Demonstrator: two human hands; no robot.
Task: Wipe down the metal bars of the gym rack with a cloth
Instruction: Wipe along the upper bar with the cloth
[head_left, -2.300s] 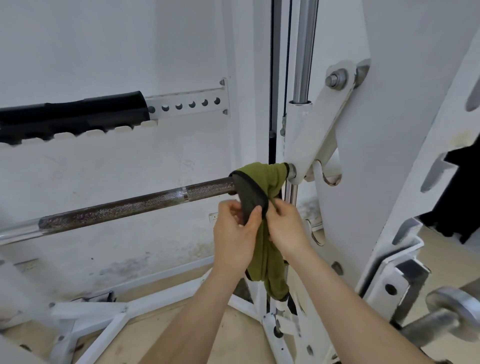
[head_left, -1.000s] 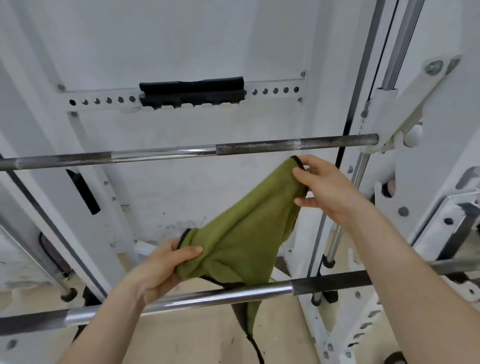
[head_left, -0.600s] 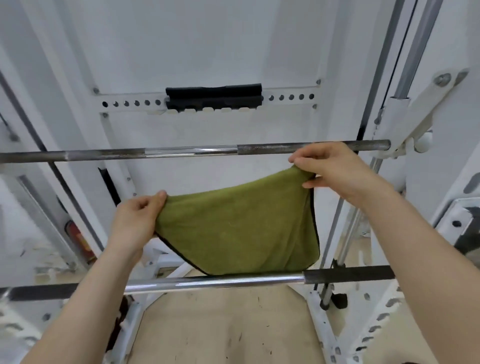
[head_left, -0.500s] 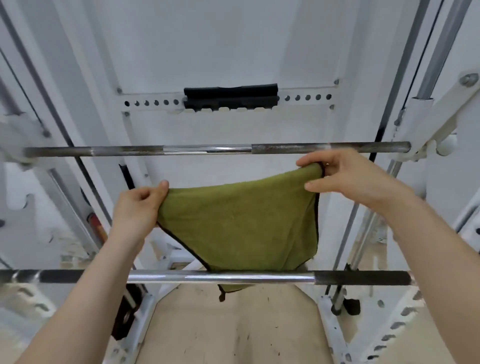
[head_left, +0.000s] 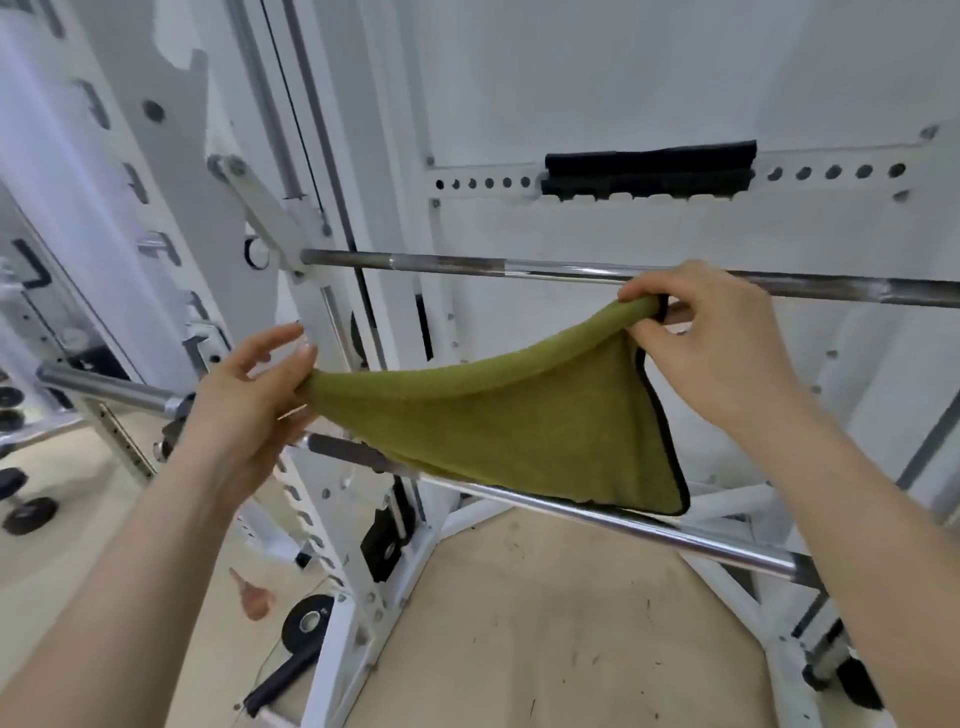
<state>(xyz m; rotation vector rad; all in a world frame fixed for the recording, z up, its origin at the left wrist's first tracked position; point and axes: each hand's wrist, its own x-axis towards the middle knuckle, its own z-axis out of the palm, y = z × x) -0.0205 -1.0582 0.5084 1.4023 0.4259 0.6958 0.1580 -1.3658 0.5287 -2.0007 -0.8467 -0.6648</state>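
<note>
Cloth is green with a thin black edge, and it is pulled out wide in the air between two hands. The left hand holds the low left corner, which is bunched up and pinched against the palm side of the fingers, while the thumb and one finger stick up loose. The right hand pinches the high right corner with curled fingers and thumb, so the top edge of the cloth slopes up to the right. The rest of the cloth hangs down like a flag, and its bottom corner covers part of the lower bar. I cannot tell if it really rests on that bar. The lower bar is shiny in the middle and dark near its left end. The right hand is just in front of the upper bar, a long gray bar that goes across the white rack; I cannot tell if the hand touches it. Higher up on the rack is a white strip with holes and a black pad clipped on it. Off to the left, another shiny bar sticks out. Below everything is a tan floor with little dark marks, and dark round weights sit on it far to the left.
</note>
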